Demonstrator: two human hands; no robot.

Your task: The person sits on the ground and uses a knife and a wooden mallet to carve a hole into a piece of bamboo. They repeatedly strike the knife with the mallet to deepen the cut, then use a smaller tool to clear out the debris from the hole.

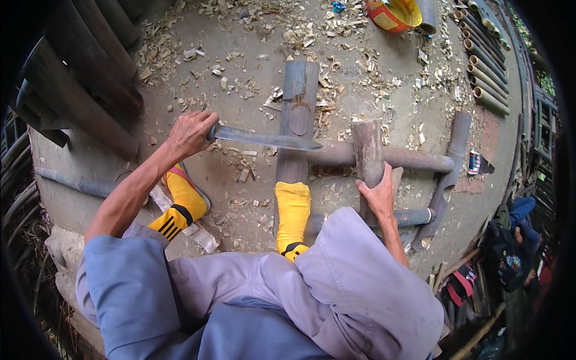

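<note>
My left hand (192, 131) is closed round the handle of a long knife (264, 137). Its blade points right, and its tip overlaps a thick bamboo post (294, 147) in this view. In my right hand (380, 191) is a short, thick wooden club (368, 144), gripped near its lower part. The club crosses in front of a bamboo crosspiece (420, 159), which runs from the post to a second bamboo post (447, 165) at the right. My foot in a yellow sock (293, 207) rests on the lower part of the near post. A lower crosspiece (411, 217) is partly hidden by my knee.
Wood chips (240, 78) litter the concrete floor. Large dark bamboo poles (84, 90) lean at the left. Cut bamboo lengths (489, 78) lie at the far right, near a can (474, 162). A red and yellow bucket (393, 15) sits at the far edge.
</note>
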